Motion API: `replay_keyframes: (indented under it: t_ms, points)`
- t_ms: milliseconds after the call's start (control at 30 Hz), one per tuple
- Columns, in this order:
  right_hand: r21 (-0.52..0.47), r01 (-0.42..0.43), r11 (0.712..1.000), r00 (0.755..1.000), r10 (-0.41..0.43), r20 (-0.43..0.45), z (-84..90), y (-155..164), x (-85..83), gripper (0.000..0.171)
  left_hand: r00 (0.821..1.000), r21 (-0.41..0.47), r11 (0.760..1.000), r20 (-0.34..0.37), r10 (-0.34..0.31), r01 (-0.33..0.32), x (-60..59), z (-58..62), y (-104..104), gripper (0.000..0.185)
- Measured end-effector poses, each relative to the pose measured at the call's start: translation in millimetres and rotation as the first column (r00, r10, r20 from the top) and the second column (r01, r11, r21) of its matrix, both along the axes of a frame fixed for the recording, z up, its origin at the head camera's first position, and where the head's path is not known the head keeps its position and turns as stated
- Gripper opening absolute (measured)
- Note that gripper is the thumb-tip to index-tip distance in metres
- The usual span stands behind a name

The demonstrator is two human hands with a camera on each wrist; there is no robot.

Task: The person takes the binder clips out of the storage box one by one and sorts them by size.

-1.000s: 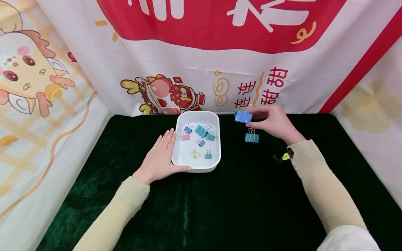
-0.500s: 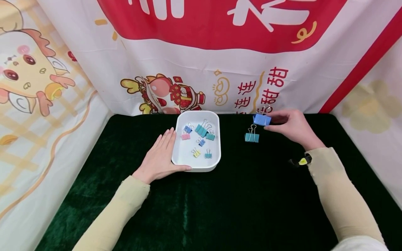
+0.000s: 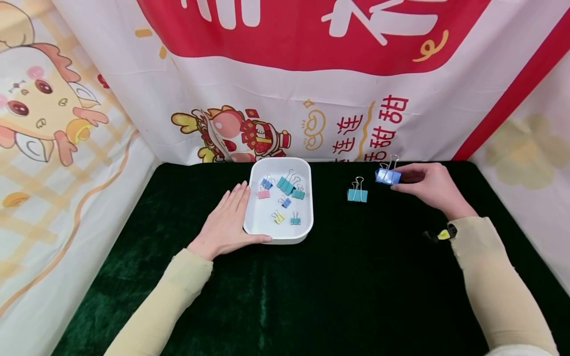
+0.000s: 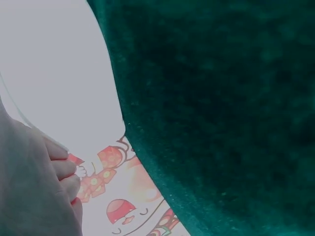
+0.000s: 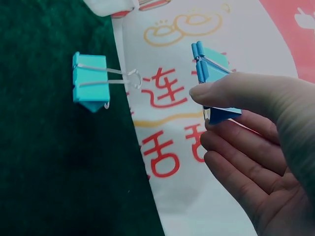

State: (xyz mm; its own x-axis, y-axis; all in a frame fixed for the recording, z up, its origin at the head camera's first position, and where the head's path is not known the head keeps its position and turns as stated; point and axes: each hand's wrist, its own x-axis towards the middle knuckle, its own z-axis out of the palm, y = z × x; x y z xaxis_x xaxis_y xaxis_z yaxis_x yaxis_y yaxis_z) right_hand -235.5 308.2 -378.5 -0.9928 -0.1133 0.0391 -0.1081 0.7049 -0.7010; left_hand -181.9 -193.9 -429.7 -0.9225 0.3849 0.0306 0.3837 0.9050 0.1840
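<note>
Between thumb and fingertips, my right hand (image 3: 432,188) pinches a large blue binder clip (image 3: 388,175) near the far table edge, its wire handles pointing up. The right wrist view shows the thumb across this binder clip (image 5: 211,66). Just left of it stands a teal binder clip (image 3: 357,196), handles upward. My left hand (image 3: 227,222) lies along the left side of a white tray (image 3: 279,237), fingers straight against its wall and thumb at the front rim. Several smaller binder clips lie in the tray, among them a pink clip (image 3: 263,194) and a yellow clip (image 3: 278,217).
A dark green velvet cloth (image 3: 285,306) covers the table. Behind it hangs a printed curtain (image 3: 285,118) with red and cartoon patterns, and more printed fabric (image 3: 58,198) hangs at the left side.
My right hand has carried the blue binder clip rightward and slightly lower, past the standing teal clip. The left hand and the tray have stayed in place.
</note>
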Motion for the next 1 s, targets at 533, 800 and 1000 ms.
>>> replay_keyframes:
  t_ms: [533, 800, 1000]
  points:
    - [0.050, -0.023, 0.998, 0.997, 0.020, 0.068, -32.6, 20, -6.4, 0.047, 0.999, -0.017, 0.999, 0.004, 0.032, -0.032, 0.0, 1.2, 3, 0.138]
    - [0.055, -0.054, 0.997, 0.994, 0.049, 0.096, -47.0, 23, -11.1, 0.046, 1.000, -0.009, 1.000, 0.005, 0.027, -0.027, -0.6, -0.4, 3, 0.136]
    - [0.062, -0.068, 0.996, 0.993, 0.061, 0.105, -57.8, 23, -15.5, 0.044, 1.000, -0.003, 1.000, 0.009, 0.029, -0.029, -0.2, -0.5, 3, 0.135]
